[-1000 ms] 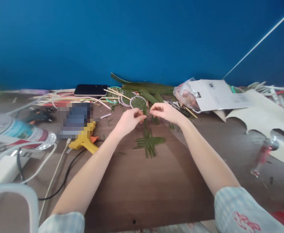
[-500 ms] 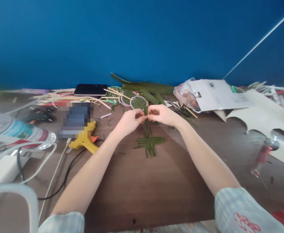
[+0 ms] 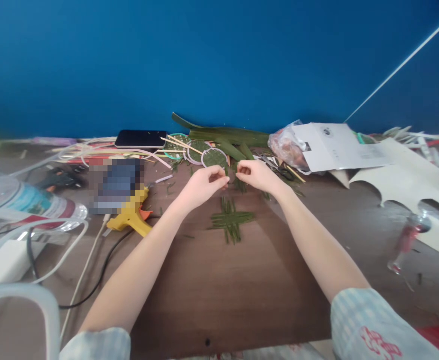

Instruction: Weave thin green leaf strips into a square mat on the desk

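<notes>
Green strips of leaf [image 3: 232,219] lie crossed over and under each other on the brown table [image 3: 238,290], in the middle, just on the near side of the two hands. The left hand [image 3: 201,186] is half curled, with its thumb tip and bent fingers close together. The right hand [image 3: 259,177] is curled too, its thumb near its first finger. The two hands are close but do not touch, and I cannot tell if either one has a thin bit of leaf in it.

Just past the hands is a round green piece [image 3: 214,159] with a pale purple rim, and more rings sit beside it. Thin sticks [image 3: 183,143] lie across them. Behind are long green leaves [image 3: 230,135], by the blue wall [image 3: 219,60].

On the left are a black phone [image 3: 140,139], a yellow glue gun [image 3: 131,216] and a clear bottle [image 3: 35,204] on its side. On the right are a crinkly clear bag [image 3: 287,144], a white box [image 3: 341,147] and a big card [image 3: 410,175] with round bits cut out.
</notes>
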`<state>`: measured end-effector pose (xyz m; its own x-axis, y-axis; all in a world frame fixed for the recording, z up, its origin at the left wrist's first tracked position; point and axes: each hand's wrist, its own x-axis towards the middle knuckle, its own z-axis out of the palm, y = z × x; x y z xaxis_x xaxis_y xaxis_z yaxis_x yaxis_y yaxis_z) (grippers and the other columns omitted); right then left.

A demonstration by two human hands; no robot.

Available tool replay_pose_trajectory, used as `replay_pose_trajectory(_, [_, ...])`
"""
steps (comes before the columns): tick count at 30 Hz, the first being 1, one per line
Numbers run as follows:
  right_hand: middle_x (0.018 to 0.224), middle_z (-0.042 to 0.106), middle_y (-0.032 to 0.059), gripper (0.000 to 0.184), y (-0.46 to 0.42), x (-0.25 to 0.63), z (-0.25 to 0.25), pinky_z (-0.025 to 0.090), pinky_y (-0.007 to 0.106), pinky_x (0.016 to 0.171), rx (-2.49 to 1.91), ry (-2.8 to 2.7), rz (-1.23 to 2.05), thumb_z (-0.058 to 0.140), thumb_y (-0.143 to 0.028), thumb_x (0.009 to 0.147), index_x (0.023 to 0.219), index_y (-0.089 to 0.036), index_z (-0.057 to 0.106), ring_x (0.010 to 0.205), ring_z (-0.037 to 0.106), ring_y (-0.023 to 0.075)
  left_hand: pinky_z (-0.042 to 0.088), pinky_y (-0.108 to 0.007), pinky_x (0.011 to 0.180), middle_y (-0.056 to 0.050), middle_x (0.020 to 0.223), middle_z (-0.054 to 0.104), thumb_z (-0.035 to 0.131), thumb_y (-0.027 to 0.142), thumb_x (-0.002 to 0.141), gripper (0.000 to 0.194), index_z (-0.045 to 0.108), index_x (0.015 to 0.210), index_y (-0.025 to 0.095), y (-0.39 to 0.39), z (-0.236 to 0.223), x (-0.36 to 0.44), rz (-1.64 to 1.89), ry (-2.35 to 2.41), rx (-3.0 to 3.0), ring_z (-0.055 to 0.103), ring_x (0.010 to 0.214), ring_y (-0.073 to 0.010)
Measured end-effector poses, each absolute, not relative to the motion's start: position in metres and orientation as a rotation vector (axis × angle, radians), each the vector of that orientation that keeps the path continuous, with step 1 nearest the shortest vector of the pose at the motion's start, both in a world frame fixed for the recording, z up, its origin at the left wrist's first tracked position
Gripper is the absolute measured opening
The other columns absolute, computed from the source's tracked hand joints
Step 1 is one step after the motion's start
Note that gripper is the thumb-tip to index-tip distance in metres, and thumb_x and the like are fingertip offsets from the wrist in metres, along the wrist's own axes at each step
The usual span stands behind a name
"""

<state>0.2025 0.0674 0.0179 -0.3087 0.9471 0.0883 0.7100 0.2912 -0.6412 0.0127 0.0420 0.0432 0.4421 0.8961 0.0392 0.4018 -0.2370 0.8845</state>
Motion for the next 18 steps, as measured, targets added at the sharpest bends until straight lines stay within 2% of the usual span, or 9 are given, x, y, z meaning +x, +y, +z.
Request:
replay_pose_trajectory(4, [0.058,0.049,-0.0032,0.007,0.073,0.209,0.008,0.033,0.024,0.056,-1.555,-2.136,0.643,0.055,-0.019,0.068,0.065,-0.018,0.049,0.054,0.044,0.0104,0.041,-0.025,0.067,0.003,0.063,0.058,0.050,0.029,0.077,0.016,0.050,0.066,0.016,0.043,0.043,0.013,0.735,1.116,1.816,0.053,0.062,-0.0104])
replay_pose_trajectory(8, [0.060,0.049,-0.0035,0.011,0.071,0.207,0.012,0.034,0.026,0.058,-1.565,-2.063,0.595,0.059,-0.022,0.067,0.073,-0.018,0.050,0.057,0.045,0.0117,0.040,-0.025,0.065,0.002,0.063,0.058,0.050,0.029,0.077,0.017,0.051,0.066,0.017,0.046,0.035,0.012,0.730,1.190,1.868,0.052,0.061,-0.0107])
replay_pose_trajectory(12, [0.070,0.056,-0.0001,0.015,0.062,0.193,0.025,0.041,0.027,0.063,-1.303,-1.947,1.008,0.050,-0.033,0.077,0.075,-0.019,0.051,0.063,0.051,0.0123,0.039,-0.025,0.062,0.002,0.063,0.059,0.050,0.031,0.077,0.017,0.053,0.068,0.017,0.049,0.027,0.011,0.709,1.267,1.942,0.052,0.060,-0.0116])
replay_pose_trajectory(14, [0.071,0.056,-0.0001,0.016,0.058,0.185,0.030,0.042,0.028,0.064,-1.178,-1.952,1.179,0.051,-0.035,0.077,0.075,-0.019,0.050,0.064,0.052,0.0123,0.038,-0.025,0.060,0.001,0.063,0.059,0.049,0.033,0.078,0.020,0.054,0.068,0.017,0.049,0.025,0.011,0.687,1.284,1.971,0.051,0.059,-0.0116])
replay_pose_trajectory(18, [0.065,0.053,-0.0021,0.012,0.058,0.181,0.030,0.041,0.026,0.061,-1.189,-1.930,1.093,0.050,-0.029,0.076,0.071,-0.019,0.046,0.060,0.051,0.0115,0.037,-0.025,0.059,0.001,0.063,0.059,0.049,0.036,0.078,0.021,0.055,0.070,0.017,0.048,0.025,0.012,0.683,1.308,1.977,0.050,0.058,-0.0115])
